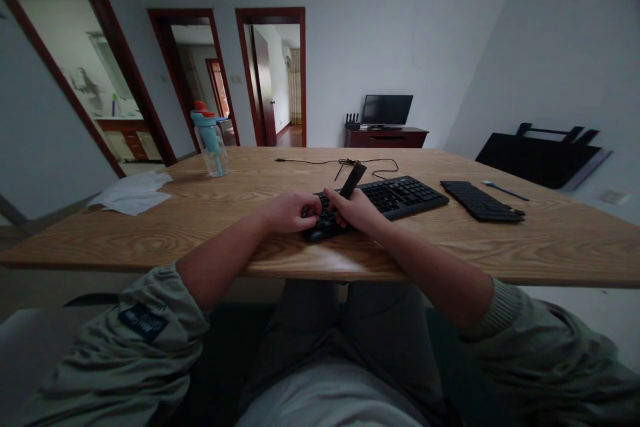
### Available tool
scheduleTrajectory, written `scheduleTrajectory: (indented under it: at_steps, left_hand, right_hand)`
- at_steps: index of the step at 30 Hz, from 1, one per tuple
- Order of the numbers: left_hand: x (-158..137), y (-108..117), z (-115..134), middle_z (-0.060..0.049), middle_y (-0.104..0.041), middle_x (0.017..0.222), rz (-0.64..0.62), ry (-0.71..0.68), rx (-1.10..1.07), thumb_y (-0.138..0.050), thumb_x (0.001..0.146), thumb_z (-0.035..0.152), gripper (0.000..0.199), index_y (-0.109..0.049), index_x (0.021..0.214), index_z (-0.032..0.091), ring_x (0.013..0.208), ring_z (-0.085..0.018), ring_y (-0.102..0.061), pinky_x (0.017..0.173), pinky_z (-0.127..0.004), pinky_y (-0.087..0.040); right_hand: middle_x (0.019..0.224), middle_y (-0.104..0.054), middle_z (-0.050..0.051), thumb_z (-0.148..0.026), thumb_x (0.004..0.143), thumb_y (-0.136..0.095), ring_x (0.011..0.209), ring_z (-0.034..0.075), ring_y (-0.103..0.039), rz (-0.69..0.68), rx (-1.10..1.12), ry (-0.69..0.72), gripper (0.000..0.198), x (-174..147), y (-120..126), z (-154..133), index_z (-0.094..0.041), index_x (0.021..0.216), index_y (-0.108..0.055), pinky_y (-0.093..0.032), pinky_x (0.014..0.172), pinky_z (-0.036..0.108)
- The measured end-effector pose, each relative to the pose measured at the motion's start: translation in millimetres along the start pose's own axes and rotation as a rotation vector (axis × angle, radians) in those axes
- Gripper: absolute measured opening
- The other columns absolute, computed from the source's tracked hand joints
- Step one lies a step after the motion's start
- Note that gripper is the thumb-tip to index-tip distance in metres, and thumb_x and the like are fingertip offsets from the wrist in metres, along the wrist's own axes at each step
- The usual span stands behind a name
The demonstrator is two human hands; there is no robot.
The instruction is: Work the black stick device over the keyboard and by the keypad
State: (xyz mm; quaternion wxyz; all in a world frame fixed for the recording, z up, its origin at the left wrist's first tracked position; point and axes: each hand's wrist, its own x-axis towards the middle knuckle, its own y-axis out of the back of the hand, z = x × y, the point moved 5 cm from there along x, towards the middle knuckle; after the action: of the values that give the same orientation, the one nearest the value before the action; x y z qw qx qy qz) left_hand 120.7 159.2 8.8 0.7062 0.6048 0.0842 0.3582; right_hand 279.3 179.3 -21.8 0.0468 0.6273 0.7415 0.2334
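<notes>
A black keyboard point(407, 195) lies at a slant on the wooden table, its left end under both hands. My left hand point(293, 211) is curled over that left end, fingers bent and touching the keys; whether a small part is pinched there is hidden. In my right hand point(356, 208) is a flat black handled tool point(354, 180), tilted up and to the right. Its lower end is down among the keys, hidden by my fingers. The keyboard's cable point(320, 162), partly bundled, trails behind it.
On the right lie a flat black slab of key-like blocks point(480, 201) and a thin blue-and-white brush-like stick point(505, 190). At the left are white tissues point(133, 193) and a clear-and-blue bottle point(213, 143) with an orange lid. The table's front edge point(320, 272) is close to my lap.
</notes>
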Motion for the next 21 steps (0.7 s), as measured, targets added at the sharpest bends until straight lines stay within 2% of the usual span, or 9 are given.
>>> scheduleTrajectory:
  at_steps: [6, 12, 17, 21]
  left_hand:
    - [-0.1, 0.3, 0.9, 0.000, -0.064, 0.072, 0.004, 0.001, 0.001, -0.061, 0.081, 0.025, 0.011, -0.068, 0.085, 0.017, 0.062, -0.012, -0.054, 0.058, -0.024, -0.039]
    - [1.8, -3.0, 6.6, -0.005, -0.072, 0.086, -0.021, -0.101, -0.038, -0.061, 0.085, 0.023, 0.013, -0.071, 0.090, 0.016, 0.076, -0.015, -0.063, 0.072, -0.026, -0.047]
    - [2.9, -7.7, 7.9, -0.006, -0.072, 0.087, -0.053, -0.145, -0.026, -0.061, 0.081, 0.015, 0.013, -0.072, 0.087, 0.016, 0.078, -0.016, -0.064, 0.073, -0.026, -0.048]
    - [2.9, -9.0, 10.1, -0.005, -0.072, 0.084, -0.065, -0.137, -0.019, -0.061, 0.080, 0.014, 0.013, -0.073, 0.084, 0.016, 0.075, -0.015, -0.064, 0.071, -0.025, -0.047]
  right_hand:
    - [0.051, -0.056, 0.002, -0.062, 0.091, -0.052, 0.043, 0.013, -0.051, 0.022, -0.050, 0.012, 0.049, 0.0, -1.9, -1.1, -0.018, 0.069, -0.057, -0.041, 0.041, 0.024]
    - [0.051, -0.055, 0.003, -0.060, 0.091, -0.052, 0.043, 0.013, -0.050, 0.042, -0.104, -0.017, 0.050, 0.9, -5.8, -5.2, -0.019, 0.063, -0.056, -0.040, 0.043, 0.024]
    - [0.058, -0.060, 0.002, -0.053, 0.095, -0.048, 0.055, 0.014, -0.056, 0.027, -0.158, 0.173, 0.044, -8.9, -5.6, -12.3, -0.018, 0.071, -0.063, -0.040, 0.052, 0.023]
    - [0.061, -0.061, 0.002, -0.049, 0.095, -0.047, 0.060, 0.014, -0.057, 0.031, -0.233, 0.216, 0.042, -14.4, -3.7, -15.5, -0.019, 0.069, -0.062, -0.039, 0.057, 0.023]
